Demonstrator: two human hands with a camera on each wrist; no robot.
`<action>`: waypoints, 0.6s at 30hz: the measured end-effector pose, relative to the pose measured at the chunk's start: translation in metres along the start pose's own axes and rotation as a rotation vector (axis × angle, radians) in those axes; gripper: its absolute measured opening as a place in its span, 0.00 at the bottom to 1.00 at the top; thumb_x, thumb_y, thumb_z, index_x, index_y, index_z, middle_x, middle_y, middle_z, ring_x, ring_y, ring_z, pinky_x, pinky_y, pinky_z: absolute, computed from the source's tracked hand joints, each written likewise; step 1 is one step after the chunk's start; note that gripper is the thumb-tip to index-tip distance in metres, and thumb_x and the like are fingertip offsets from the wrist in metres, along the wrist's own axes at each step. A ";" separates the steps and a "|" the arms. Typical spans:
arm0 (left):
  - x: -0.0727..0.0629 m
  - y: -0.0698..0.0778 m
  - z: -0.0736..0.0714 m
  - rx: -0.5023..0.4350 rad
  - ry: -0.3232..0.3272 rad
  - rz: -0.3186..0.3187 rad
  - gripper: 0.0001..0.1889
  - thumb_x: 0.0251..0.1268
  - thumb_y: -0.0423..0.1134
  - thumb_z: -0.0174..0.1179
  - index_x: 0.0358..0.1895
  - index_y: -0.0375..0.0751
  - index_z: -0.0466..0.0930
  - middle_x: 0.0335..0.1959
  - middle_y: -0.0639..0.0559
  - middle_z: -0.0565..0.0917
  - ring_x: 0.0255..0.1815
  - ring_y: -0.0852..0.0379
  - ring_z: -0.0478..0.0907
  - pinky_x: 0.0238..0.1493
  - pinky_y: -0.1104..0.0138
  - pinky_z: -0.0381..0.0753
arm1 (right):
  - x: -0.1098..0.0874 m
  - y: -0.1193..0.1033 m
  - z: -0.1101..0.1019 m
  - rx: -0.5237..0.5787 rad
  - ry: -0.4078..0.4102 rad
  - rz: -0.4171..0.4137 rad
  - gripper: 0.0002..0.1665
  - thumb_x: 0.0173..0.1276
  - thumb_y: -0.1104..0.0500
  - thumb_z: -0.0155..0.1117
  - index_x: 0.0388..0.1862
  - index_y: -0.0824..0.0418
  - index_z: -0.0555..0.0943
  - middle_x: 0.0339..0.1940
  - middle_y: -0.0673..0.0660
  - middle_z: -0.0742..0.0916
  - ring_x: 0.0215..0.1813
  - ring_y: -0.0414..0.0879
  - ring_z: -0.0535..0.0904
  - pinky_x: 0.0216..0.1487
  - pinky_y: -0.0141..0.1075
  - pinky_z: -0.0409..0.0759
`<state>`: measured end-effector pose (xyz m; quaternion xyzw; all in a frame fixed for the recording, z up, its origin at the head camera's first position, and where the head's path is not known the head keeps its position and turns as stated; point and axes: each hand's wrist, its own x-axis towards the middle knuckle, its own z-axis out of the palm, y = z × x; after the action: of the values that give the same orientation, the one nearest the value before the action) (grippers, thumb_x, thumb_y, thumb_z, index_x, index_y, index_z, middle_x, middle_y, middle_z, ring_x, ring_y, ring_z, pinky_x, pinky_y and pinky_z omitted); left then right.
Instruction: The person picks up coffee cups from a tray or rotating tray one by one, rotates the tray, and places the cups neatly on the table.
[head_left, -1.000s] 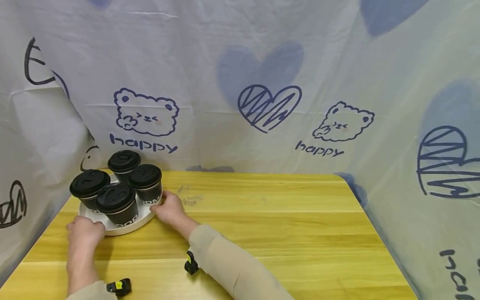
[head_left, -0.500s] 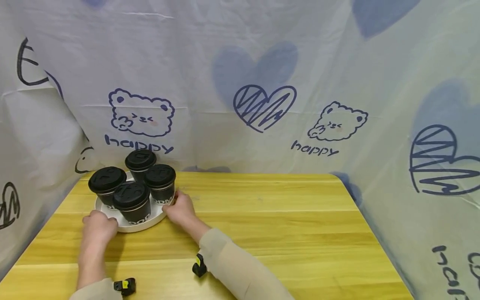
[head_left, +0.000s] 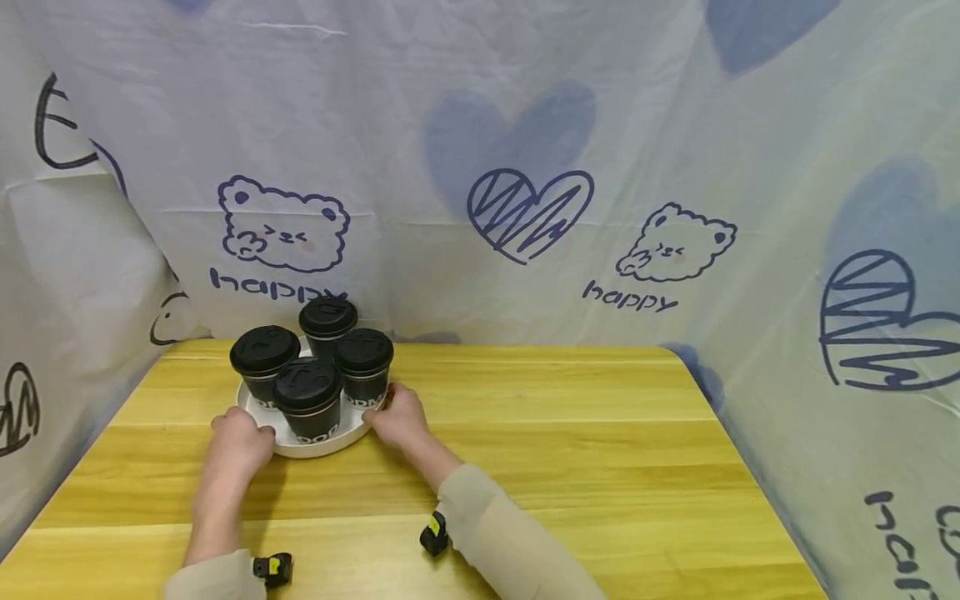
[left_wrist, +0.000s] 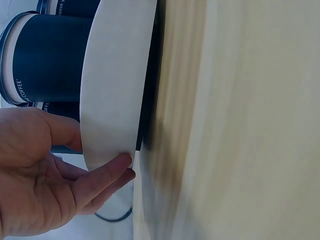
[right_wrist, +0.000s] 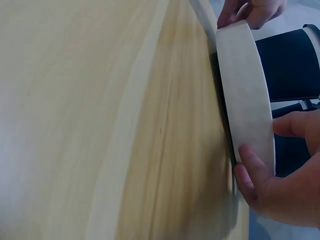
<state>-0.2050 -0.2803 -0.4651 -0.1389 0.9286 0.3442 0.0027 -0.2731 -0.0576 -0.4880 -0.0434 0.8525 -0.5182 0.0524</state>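
Note:
A round white tray (head_left: pixel 318 451) carries several black paper coffee cups with black lids, all upright; the front cup (head_left: pixel 309 408) and the right cup (head_left: pixel 365 371) stand closest to me. My left hand (head_left: pixel 242 447) grips the tray's near-left rim. In the left wrist view, the left hand (left_wrist: pixel 45 170) has its thumb over the rim and fingertips at the lower edge. On the right side, my right hand (head_left: pixel 402 421) pinches the rim the same way. A dark strip runs under the tray wall (right_wrist: pixel 246 80) in the right wrist view; whether the tray touches the table I cannot tell.
The wood-grain table (head_left: pixel 570 467) extends to the right of the tray. A white cloth (head_left: pixel 420 275) with hearts and bears hangs behind the table's far edge and along both sides.
Both hands have moved the tray with its cups to the right along the table's far left part. Their grip on the rim looks the same, and the cups remain upright.

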 end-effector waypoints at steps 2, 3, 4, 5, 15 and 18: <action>0.000 0.004 0.006 -0.001 -0.007 0.013 0.31 0.66 0.34 0.45 0.58 0.01 0.54 0.54 0.07 0.60 0.48 0.24 0.69 0.56 0.35 0.73 | 0.000 0.004 -0.008 0.002 -0.005 0.008 0.29 0.56 0.65 0.74 0.58 0.72 0.80 0.54 0.63 0.87 0.57 0.53 0.81 0.63 0.43 0.80; 0.000 0.007 0.009 -0.003 -0.012 0.017 0.31 0.66 0.34 0.45 0.58 0.01 0.54 0.54 0.08 0.60 0.48 0.24 0.69 0.56 0.35 0.73 | -0.001 0.006 -0.012 0.010 -0.009 0.015 0.30 0.56 0.66 0.74 0.59 0.72 0.79 0.55 0.64 0.86 0.57 0.54 0.81 0.63 0.44 0.80; 0.000 0.010 0.011 -0.006 -0.018 0.020 0.31 0.66 0.34 0.45 0.58 0.01 0.54 0.54 0.08 0.60 0.48 0.25 0.69 0.57 0.35 0.73 | -0.001 0.007 -0.016 0.012 -0.013 0.020 0.31 0.56 0.66 0.74 0.59 0.73 0.79 0.55 0.64 0.86 0.57 0.54 0.81 0.63 0.44 0.80; 0.000 0.012 0.014 -0.005 -0.022 0.026 0.31 0.67 0.34 0.46 0.58 0.01 0.55 0.54 0.08 0.61 0.48 0.25 0.69 0.57 0.35 0.73 | -0.001 0.009 -0.021 0.023 -0.017 0.027 0.32 0.56 0.66 0.74 0.60 0.73 0.78 0.56 0.65 0.86 0.57 0.54 0.80 0.64 0.44 0.80; 0.001 0.040 0.039 -0.036 -0.070 0.084 0.29 0.69 0.34 0.49 0.58 0.04 0.58 0.55 0.11 0.63 0.53 0.25 0.70 0.62 0.35 0.72 | -0.005 0.028 -0.063 0.021 -0.006 0.067 0.38 0.55 0.66 0.75 0.66 0.74 0.75 0.56 0.67 0.84 0.57 0.55 0.79 0.64 0.46 0.79; 0.002 0.050 0.049 -0.038 -0.091 0.099 0.29 0.69 0.33 0.50 0.59 0.04 0.58 0.56 0.11 0.63 0.54 0.26 0.71 0.63 0.35 0.72 | -0.009 0.036 -0.076 0.020 0.005 0.078 0.39 0.55 0.65 0.75 0.66 0.75 0.74 0.56 0.67 0.83 0.57 0.57 0.78 0.64 0.48 0.79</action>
<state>-0.2241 -0.2132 -0.4710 -0.0768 0.9266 0.3672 0.0251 -0.2753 0.0269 -0.4852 -0.0084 0.8485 -0.5243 0.0711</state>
